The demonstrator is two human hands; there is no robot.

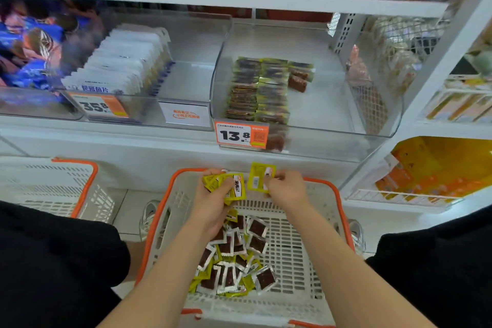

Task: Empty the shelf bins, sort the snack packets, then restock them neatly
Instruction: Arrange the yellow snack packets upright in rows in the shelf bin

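While near basket [181, 208] rim, both hands [213, 202] (packets [235, 186]).

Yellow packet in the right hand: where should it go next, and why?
Probably onto the stack of yellow packets that the left hand holds. The right hand pinches one yellow packet beside that stack, above the basket. Many loose packets lie in the basket, and the clear bin holds neat rows with bare room beside them, so gathering a bundle first seems sensible.

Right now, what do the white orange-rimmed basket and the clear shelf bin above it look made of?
White slotted basket with orange rim: likely moulded plastic, matte, given its regular slots. Clear curved shelf bin: probably acrylic, glossy; packets show through its wall.
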